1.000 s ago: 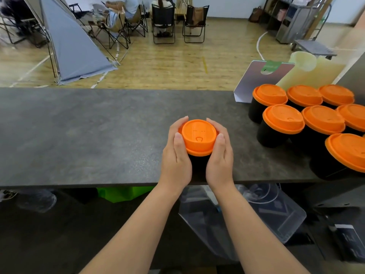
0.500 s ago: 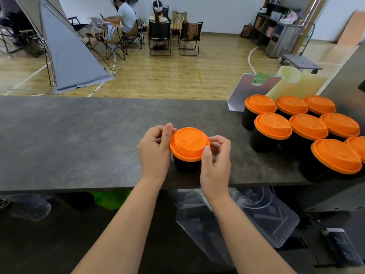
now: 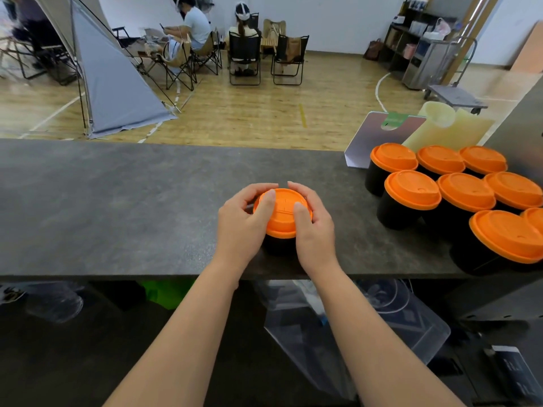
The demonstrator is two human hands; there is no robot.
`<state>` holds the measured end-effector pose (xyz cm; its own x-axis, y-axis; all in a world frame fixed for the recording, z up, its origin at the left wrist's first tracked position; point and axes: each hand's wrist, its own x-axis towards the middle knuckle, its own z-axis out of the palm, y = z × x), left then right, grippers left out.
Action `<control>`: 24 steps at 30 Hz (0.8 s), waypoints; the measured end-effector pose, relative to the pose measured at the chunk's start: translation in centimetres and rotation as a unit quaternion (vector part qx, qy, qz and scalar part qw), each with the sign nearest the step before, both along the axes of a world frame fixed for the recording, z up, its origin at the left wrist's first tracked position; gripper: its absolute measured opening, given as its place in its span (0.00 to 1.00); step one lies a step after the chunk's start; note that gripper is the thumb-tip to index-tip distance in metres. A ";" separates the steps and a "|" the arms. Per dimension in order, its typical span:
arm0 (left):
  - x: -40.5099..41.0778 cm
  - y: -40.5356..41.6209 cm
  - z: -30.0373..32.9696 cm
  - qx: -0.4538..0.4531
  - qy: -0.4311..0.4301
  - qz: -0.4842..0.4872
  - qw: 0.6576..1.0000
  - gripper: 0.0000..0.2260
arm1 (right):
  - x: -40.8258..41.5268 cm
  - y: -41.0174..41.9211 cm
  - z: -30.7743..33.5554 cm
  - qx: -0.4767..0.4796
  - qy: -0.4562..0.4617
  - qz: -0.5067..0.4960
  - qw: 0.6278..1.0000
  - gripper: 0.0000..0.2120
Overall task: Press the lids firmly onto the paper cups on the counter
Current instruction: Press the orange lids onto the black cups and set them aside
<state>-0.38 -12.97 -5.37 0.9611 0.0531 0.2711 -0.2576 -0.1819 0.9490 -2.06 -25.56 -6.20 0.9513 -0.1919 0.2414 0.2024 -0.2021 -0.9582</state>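
Head view: black paper cup (image 3: 277, 244) stands near the front edge of the dark counter (image 3: 117, 207), orange lid (image 3: 283, 214) on top. Left hand (image 3: 244, 227) and right hand (image 3: 316, 230) both wrap the lid rim, fingers curled round its far side, thumbs lying on the top. A cluster of lidded cups (image 3: 458, 201) stands well apart at the counter's right end, a pale pitcher (image 3: 449, 127) behind them.

Dark stone counter (image 3: 117, 207) with lidded black cups (image 3: 408, 198), a leaning card (image 3: 370, 136), cream sleeves (image 3: 449, 133).
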 end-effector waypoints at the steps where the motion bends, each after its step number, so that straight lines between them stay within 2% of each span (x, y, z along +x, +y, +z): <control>1: 0.0 0.0 0.0 0.006 -0.012 0.026 1.000 0.12 | 0.0 0.2 0.0 -0.001 -0.008 -0.004 1.000 0.20; 3: -0.3 -0.3 -0.1 0.003 -0.009 0.045 0.999 0.11 | -0.1 0.6 -0.1 -0.001 -0.022 -0.020 1.000 0.18; 6: -1.1 -0.9 -1.0 -0.009 0.002 -0.004 1.000 0.13 | -0.1 0.8 -0.3 -0.009 -0.039 -0.036 0.999 0.16; 10: -1.3 -1.1 -2.0 -0.001 0.000 -0.027 1.000 0.19 | 0.0 0.7 -0.3 -0.016 -0.046 -0.030 0.998 0.16; 13: -1.1 -1.0 -2.0 0.001 0.001 -0.032 0.999 0.18 | -0.1 0.5 -0.4 -0.014 -0.038 -0.016 0.999 0.18; 16: -1.1 -0.7 -1.7 0.029 -0.010 -0.046 0.998 0.16 | -0.2 0.5 -0.2 -0.018 -0.035 -0.009 0.999 0.18; 20: -0.3 0.8 -0.6 0.096 -0.012 -0.078 0.992 0.20 | -0.5 0.2 0.1 -0.029 -0.029 0.004 0.999 0.21; 22: 0.4 1.6 -0.1 0.083 0.004 -0.080 0.993 0.18 | -0.7 -0.2 0.2 -0.020 -0.032 0.000 0.999 0.19; 24: 1.1 2.1 0.4 0.057 0.017 -0.042 0.997 0.13 | -0.8 -0.4 0.1 0.005 -0.032 -0.011 0.999 0.12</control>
<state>0.75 -10.84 -4.96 0.9697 -0.0565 0.2377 -0.2440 -0.2688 0.9318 -2.89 -26.00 -6.10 0.9294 -0.2158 0.2994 0.2584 -0.1988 -0.9454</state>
